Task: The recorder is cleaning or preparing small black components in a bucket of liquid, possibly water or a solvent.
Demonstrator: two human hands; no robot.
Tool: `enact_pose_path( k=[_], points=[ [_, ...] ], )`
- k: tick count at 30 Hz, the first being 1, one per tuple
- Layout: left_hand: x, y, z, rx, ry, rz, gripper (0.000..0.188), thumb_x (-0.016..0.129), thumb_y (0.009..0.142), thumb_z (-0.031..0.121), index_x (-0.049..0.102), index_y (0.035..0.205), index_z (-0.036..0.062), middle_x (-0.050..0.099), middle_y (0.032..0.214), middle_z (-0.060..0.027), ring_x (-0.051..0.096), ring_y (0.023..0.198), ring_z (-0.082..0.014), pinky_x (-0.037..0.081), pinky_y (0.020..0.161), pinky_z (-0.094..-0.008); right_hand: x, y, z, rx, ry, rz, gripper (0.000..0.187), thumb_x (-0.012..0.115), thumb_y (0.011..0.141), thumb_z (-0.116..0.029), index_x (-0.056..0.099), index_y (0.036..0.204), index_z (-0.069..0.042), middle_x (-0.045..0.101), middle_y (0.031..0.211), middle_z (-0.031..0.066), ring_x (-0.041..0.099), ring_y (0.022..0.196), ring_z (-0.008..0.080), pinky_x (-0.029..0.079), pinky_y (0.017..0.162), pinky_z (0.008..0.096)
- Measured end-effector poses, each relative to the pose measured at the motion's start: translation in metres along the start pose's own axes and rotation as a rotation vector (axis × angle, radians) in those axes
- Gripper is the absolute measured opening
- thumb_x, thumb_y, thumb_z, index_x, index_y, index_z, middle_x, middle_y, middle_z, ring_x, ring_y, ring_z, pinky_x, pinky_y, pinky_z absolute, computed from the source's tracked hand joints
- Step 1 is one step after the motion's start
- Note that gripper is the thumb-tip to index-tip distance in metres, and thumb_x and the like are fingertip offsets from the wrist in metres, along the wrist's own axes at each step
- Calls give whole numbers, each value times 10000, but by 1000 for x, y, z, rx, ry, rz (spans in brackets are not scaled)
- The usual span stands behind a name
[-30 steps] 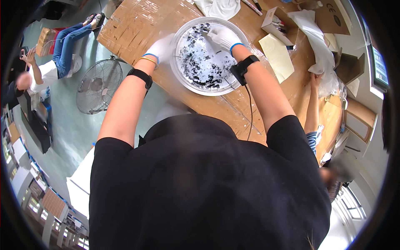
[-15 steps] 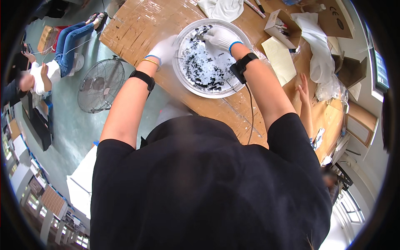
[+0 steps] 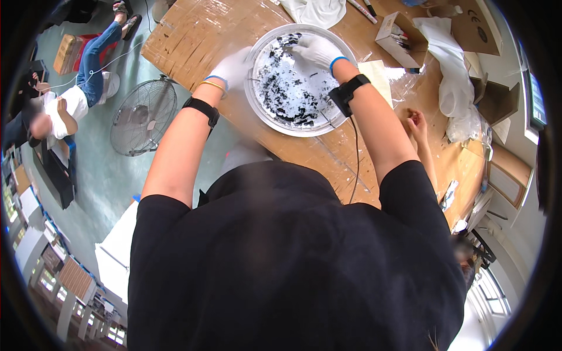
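At the far left we see a person (image 3: 58, 111) sitting on the floor, and nearer the table a standing fan (image 3: 143, 117) on the green floor just off the table's left edge. The cardboard-covered table (image 3: 193, 35) carries a round white tray (image 3: 295, 79) near its front edge, its bottom strewn with black and white scraps (image 3: 290, 88). Our left hand (image 3: 233, 68), in a white glove with a black band on the wrist, grips the tray's left rim with fingers curled over it. Our right hand (image 3: 316, 51), gloved the same way, lies inside the tray toward its far side, fingers bent down onto the scraps; we cannot tell whether they pinch any. Beyond the tray a white cloth (image 3: 316, 10) lies at the table's far edge. To the right stand a small open box of markers (image 3: 398, 38) and crumpled white plastic (image 3: 453, 76). Another person's hand (image 3: 417, 121) rests on the table near its right edge.
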State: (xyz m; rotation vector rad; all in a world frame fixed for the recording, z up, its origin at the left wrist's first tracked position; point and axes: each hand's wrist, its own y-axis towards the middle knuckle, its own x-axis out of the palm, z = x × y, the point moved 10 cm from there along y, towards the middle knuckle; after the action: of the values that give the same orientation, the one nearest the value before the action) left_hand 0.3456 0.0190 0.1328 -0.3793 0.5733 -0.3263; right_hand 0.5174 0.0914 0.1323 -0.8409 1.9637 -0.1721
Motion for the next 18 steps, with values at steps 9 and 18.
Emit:
enact_pose_path(
  k=[9,18],
  points=[
    [-4,-1,-4,-56,81,-1,432,490,967,306,479,1321,60,583,1238,-187,565,1149,-277,439,961,-336,5,-1,3,-11,-66,8,348,516,895,-345,647,1020,-48,654,965,200,609,914,360,460,817,424],
    [13,7,-23,-73,8,11,444,503,913,225,459,1335,95,559,1247,-219,552,1141,-358,454,959,-392,1,-24,-9,141,2,33,500,531,851,-396,583,1149,2,612,1112,272,562,1096,409,433,955,462]
  ],
)
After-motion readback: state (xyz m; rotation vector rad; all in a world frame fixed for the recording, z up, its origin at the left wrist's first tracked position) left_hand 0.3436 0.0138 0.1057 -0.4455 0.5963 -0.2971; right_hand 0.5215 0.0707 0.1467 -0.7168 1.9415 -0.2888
